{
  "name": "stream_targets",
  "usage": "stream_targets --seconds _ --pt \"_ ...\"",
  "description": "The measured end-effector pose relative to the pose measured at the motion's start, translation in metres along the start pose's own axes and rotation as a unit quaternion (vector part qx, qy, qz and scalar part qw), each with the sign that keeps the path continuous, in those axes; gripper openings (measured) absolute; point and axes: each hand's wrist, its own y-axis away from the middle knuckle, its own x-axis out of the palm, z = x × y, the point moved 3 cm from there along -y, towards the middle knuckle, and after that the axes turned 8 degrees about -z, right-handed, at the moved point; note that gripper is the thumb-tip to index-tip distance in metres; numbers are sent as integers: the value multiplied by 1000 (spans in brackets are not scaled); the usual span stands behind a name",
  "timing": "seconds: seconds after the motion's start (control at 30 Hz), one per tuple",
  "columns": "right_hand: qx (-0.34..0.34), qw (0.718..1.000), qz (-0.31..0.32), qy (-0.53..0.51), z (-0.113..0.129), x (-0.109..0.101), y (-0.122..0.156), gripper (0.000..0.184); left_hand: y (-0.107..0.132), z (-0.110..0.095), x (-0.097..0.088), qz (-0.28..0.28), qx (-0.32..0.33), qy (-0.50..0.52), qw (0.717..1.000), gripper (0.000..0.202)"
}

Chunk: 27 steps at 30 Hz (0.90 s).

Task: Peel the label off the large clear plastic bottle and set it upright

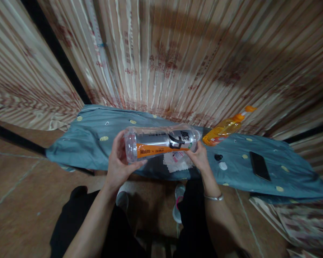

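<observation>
A clear plastic drink bottle (pixel 161 140) with a silver, black and orange label lies sideways in the air between my hands, above the cloth-covered table. Its base end is gripped by my left hand (pixel 121 161), thumb along the lower side. My right hand (pixel 198 154) closes round the neck end; whether a cap is on it I cannot make out. Under the bottle, a white cloth or tissue (pixel 174 166) with a pink-printed piece on it is partly hidden. Just past my right hand stands a pump bottle of yellow-orange liquid (pixel 223 129).
A black phone (pixel 260 165) lies at the right on the blue-green tablecloth (pixel 90 129). Nearer are a small black item (pixel 218 157) and a white round cap-like piece (pixel 223 166). A pleated curtain (pixel 161 64) hangs behind; dark metal poles (pixel 61 61) frame the table.
</observation>
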Motion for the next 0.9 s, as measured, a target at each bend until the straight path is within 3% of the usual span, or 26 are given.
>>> stream_targets --seconds 0.9 --pt "0 1000 0 -5 1 0 0 46 -1 -1 1 6 3 4 1000 96"
